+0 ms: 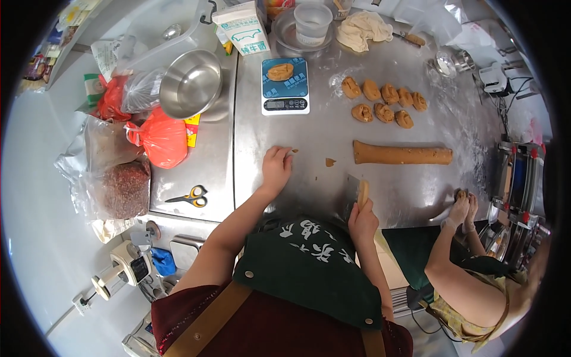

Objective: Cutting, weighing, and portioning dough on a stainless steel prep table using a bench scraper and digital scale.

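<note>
My left hand point(276, 166) rests on the steel table point(256, 137) with fingers loosely curled and apart, beside a tiny dough scrap point(295, 151). My right hand point(361, 223) grips the wooden handle of a metal scraper point(351, 195). Beyond it lie a long brown dough log point(402, 153) and another scrap point(330, 162). Several cut, swirled dough pieces point(383, 111) sit in two rows farther back. One piece point(279, 72) rests on the kitchen scale point(285, 104).
A co-worker's gloved hands point(461, 208) are at the lower right. Left are a steel bowl point(190, 83), scissors point(187, 198) and bags point(159, 143). A milk carton point(241, 30), nested containers point(309, 24) and cloth point(363, 30) stand behind. Metal equipment point(514, 196) lines the right.
</note>
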{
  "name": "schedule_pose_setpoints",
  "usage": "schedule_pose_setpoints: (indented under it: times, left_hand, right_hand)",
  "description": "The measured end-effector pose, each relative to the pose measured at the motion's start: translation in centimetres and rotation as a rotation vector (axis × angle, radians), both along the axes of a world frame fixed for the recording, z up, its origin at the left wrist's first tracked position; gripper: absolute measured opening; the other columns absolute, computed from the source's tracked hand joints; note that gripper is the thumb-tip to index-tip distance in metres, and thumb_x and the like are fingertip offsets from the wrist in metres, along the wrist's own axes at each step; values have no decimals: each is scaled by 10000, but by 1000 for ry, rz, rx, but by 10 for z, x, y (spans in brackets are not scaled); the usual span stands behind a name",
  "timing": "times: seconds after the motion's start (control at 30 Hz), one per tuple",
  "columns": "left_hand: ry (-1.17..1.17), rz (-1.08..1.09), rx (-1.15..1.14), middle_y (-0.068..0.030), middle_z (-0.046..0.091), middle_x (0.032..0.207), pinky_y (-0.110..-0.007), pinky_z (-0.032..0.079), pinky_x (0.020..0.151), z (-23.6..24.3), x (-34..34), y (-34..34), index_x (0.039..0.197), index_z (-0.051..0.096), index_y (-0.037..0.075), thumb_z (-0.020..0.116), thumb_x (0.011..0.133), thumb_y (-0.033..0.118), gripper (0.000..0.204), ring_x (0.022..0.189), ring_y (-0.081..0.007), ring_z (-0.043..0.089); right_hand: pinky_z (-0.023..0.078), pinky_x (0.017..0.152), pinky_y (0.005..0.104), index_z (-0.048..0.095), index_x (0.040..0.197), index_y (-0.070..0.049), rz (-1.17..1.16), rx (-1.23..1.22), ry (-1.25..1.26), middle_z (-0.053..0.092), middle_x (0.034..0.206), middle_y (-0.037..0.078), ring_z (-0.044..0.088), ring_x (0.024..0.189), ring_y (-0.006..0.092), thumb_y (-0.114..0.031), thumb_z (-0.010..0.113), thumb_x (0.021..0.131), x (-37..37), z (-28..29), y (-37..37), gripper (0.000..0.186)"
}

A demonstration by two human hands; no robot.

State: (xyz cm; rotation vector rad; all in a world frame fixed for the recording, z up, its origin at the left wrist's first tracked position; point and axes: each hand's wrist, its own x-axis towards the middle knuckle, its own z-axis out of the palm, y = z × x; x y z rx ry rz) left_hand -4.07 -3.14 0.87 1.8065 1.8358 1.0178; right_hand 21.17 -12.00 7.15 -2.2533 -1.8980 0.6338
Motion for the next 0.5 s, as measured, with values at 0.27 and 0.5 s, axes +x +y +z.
schedule_pose_setpoints:
  times: [0.27,0.5]
  left_hand:
    - [20,-86,15,-87,563,777,-344,453,639,-4,10,16,838,637,35,639,700,11,139,716,-256,552]
    - [15,-108,-46,-75,567,800,-381,443,698,-3,12,15,789,629,49,650,656,3,142,787,-273,547]
  right_hand:
    - [454,517,474,413,1079,-11,-9,-1,5,590,658,191,580,554,385,-229,507,863,-2,-1,-1,321]
    - [460,503,462,414,1076,-13,-5,11,-6,589,641,181,578,534,377,-225,514,859,-2,-2,-1,319]
